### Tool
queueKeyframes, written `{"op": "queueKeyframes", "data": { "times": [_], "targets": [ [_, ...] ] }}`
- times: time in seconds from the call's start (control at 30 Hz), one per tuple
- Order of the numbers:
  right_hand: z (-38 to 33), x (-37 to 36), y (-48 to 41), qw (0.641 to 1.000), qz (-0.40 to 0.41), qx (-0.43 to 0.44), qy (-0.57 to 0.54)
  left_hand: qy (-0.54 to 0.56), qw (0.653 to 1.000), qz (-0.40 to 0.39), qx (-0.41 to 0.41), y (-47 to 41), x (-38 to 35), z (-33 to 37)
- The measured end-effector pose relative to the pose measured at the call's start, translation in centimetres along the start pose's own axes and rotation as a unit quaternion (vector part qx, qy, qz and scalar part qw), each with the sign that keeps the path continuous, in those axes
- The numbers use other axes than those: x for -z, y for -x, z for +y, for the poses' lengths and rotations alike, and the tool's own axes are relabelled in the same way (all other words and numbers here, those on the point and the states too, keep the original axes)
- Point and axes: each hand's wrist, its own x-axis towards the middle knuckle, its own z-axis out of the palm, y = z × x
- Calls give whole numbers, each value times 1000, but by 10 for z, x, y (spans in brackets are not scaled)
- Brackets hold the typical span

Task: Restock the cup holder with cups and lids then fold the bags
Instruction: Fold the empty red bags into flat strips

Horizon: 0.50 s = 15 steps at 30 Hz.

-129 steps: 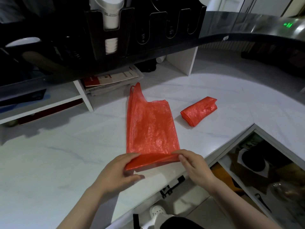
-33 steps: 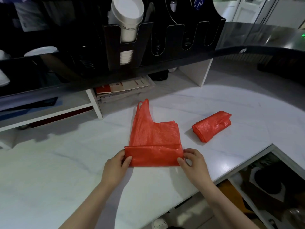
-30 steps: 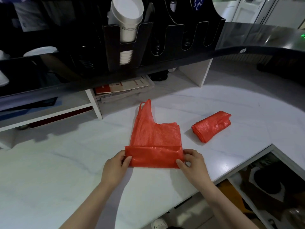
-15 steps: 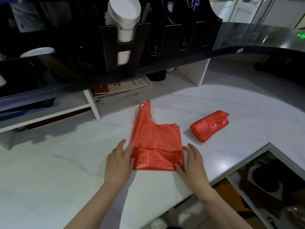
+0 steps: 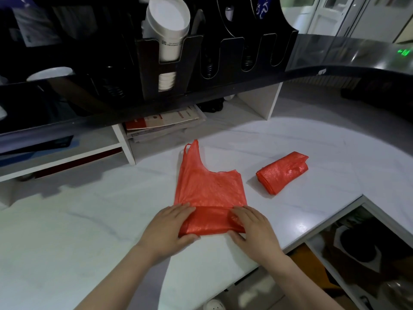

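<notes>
Head view: red bag (image 5: 210, 191) flat on counter (image 5: 67, 231), in front of cup holder (image 5: 232, 52); left grip (image 5: 166, 229) and right grip (image 5: 252, 229) each pinch its rolled near end. Risk: slick film springs open if either pinch eases; uneven push skews roll.

White counter (image 5: 78, 231) bears a part-rolled red bag (image 5: 210, 186), a rolled bag (image 5: 282, 173), perhaps booklets (image 5: 165, 121).

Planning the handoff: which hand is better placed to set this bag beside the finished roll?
Likely right: the right hand grips the bag end nearer the finished roll; the left hand holds the far end.
</notes>
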Motion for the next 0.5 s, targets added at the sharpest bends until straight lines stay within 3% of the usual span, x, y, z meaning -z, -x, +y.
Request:
{"op": "queueKeyframes", "data": {
  "times": [0.23, 0.37, 0.5],
  "targets": [
    [-2, 16, -18, 986, 35, -89, -139, 151, 987, 7, 48, 5, 18, -1],
    [-1, 24, -23, 964, 38, -148, -219, 197, 967, 86, 139, -4, 13, -7],
    [1, 19, -19, 955, 49, -180, -229, 197, 946, 131, 221, -7, 3, -12]
  ]
}}
